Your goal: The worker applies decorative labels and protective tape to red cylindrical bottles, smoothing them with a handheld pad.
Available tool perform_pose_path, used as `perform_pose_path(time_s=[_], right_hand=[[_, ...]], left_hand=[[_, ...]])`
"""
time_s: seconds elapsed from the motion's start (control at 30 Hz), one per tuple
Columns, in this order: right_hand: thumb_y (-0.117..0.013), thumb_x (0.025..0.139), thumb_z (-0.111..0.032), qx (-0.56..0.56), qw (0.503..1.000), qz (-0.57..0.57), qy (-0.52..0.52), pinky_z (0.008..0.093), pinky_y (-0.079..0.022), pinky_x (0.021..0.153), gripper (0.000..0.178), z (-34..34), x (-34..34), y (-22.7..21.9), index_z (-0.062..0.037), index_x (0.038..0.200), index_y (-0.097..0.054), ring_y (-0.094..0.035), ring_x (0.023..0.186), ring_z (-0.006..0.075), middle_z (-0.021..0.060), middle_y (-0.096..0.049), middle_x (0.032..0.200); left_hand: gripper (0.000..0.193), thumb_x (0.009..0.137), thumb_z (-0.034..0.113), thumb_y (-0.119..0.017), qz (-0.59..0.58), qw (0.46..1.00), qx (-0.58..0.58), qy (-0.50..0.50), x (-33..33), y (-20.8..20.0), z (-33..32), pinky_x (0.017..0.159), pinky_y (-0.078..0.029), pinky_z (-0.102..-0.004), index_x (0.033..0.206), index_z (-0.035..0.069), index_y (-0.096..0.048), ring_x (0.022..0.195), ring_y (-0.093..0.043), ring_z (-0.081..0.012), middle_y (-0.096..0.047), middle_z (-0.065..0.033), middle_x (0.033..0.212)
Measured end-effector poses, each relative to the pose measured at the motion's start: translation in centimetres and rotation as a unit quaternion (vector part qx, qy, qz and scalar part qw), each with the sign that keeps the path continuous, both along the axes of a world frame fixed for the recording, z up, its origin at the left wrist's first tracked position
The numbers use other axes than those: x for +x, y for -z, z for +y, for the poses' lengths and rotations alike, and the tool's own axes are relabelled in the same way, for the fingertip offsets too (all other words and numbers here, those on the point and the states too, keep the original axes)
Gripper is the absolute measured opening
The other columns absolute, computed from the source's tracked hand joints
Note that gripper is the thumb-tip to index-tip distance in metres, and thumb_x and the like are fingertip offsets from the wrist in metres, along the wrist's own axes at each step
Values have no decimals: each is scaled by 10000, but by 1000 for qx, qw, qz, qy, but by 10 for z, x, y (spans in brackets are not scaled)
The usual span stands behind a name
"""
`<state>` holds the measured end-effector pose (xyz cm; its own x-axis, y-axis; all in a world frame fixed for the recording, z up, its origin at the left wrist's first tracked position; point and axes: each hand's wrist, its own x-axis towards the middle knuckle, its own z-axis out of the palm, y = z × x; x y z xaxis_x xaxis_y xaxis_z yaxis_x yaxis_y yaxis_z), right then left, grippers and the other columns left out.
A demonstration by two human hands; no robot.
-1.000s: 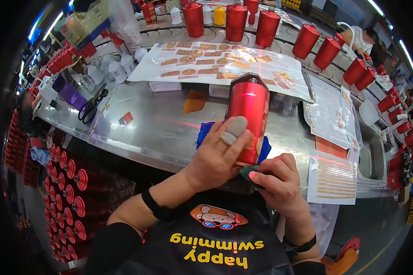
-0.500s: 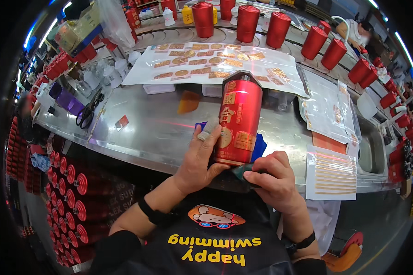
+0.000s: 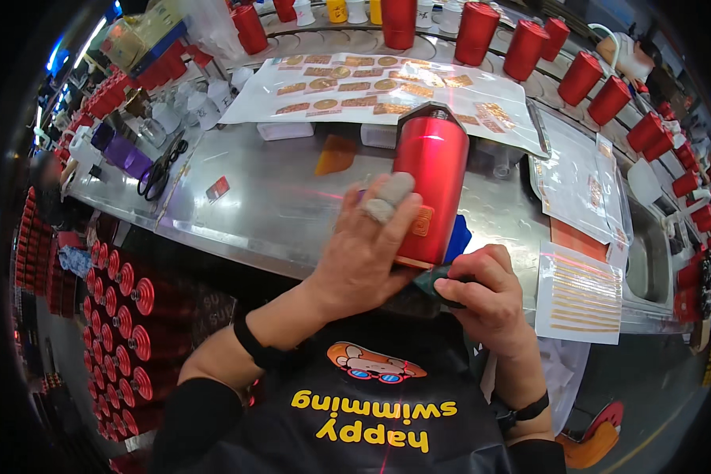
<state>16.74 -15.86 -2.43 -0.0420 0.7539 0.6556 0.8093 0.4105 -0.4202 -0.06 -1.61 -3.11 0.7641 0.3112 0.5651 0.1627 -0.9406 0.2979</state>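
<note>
A glossy red bottle (image 3: 434, 158) with a dark angular end leans in front of me over the steel table's near edge. My left hand (image 3: 359, 253) is wrapped round its lower left side, with pale finger covers on some fingertips. Near those fingers, a small square gold sticker (image 3: 423, 221) shows close to the bottle's lower end. My right hand (image 3: 486, 292) pinches a dark green piece (image 3: 429, 282) against that lower end; its exact kind is unclear. Something blue (image 3: 457, 240) sticks out behind the bottle, mostly hidden.
Gold stickers lie on a large white sheet (image 3: 253, 103) across the table. To the right are a card of gold strips (image 3: 578, 304) and a sink (image 3: 648, 253). Scissors (image 3: 159, 175) lie left. Red bottles (image 3: 475, 35) stand on a curved conveyor; more (image 3: 122, 316) are stacked lower left.
The bottle has turned in my hands: its gold-decorated side has rolled out of sight and a plainer side shows. My left hand has shifted further across it. Bottles on the conveyor have moved right.
</note>
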Motion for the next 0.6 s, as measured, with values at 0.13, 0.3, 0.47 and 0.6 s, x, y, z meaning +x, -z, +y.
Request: perform_pose_path(time_s=[0.13, 0.3, 0.47, 0.6], right_hand=[[-705, 554, 20, 3, 1000, 10, -9, 342, -410, 735, 354, 2, 1, 2, -107, 884, -682, -527, 794, 228, 26, -590, 890], [-707, 549, 23, -2, 1000, 19, -15, 345, -411, 737, 357, 1, 1, 1, -101, 883, -679, -531, 799, 231, 27, -590, 880], [-721, 552, 10, 1, 1000, 11, -2, 348, -412, 741, 362, -4, 5, 5, -107, 891, -674, -539, 808, 235, 25, -593, 888], [-731, 622, 9, -19, 1000, 23, -8, 356, -429, 729, 353, -11, 13, 17, -113, 945, -656, -557, 801, 251, 53, -606, 886]], left_hand=[[864, 788, 388, -725, -19, 998, 60, 24, 1, 14, 9, 1123, -227, -567, 1434, -27, -331, 1277, -454, -407, -481, -236, 1358], [886, 815, 435, -697, -28, 997, -67, 21, -19, 30, 15, 1126, -205, -581, 1442, -53, -304, 1278, -459, -403, -469, -235, 1378], [912, 813, 444, -713, -3, 999, 37, 12, 3, 9, 7, 1126, -197, -577, 1452, -48, -288, 1331, -387, -430, -365, -278, 1451], [928, 809, 432, -723, -1, 1000, -23, -11, -4, 30, 9, 1132, -192, -562, 1469, -38, -270, 1330, -398, -426, -413, -269, 1429]])
